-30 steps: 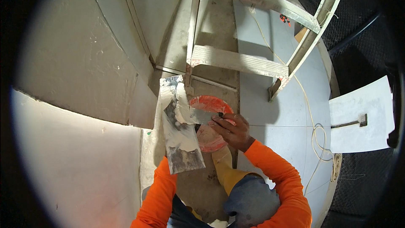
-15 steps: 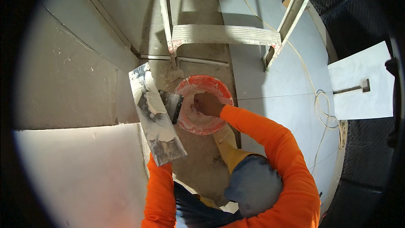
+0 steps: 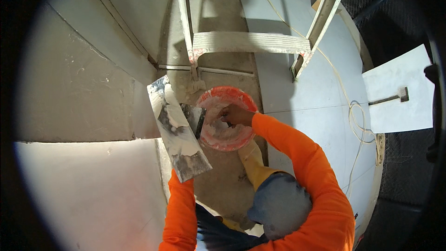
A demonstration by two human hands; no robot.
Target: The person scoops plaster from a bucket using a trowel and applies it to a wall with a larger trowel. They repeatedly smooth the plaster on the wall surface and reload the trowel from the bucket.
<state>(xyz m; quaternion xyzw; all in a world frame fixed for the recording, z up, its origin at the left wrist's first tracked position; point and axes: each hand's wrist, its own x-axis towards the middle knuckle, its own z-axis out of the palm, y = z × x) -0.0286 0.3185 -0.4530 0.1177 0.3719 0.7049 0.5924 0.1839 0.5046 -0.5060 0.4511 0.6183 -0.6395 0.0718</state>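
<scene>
A long flat steel trowel [image 3: 197,161] slants above the floor, with pale joint compound [image 3: 175,114] smeared along it. My left arm [image 3: 180,218] ends beneath it, carrying it; the plate hides that hand's fingers. From behind the trowel's right edge sticks a dark, broad-bladed putty knife [image 3: 194,117], its tip over the bucket's left rim. My right hand [image 3: 238,115] reaches inside the red bucket [image 3: 227,91], fingers closed around something small and dark, mostly hidden. Wet whitish compound coats the bucket's inside.
A splattered ladder [image 3: 251,42] stands just beyond the bucket. Pale wall panels [image 3: 88,186] rise at my left. On the right, a cord [image 3: 355,116] lies coiled over grey boards [image 3: 311,93], near a white board [image 3: 395,83] with a dark cutout. My knee [image 3: 281,204] is bent close by.
My right hand has shifted slightly right inside the bucket, and a dark piece now shows at its fingers. The whole scene has slid slightly down and right in view.
</scene>
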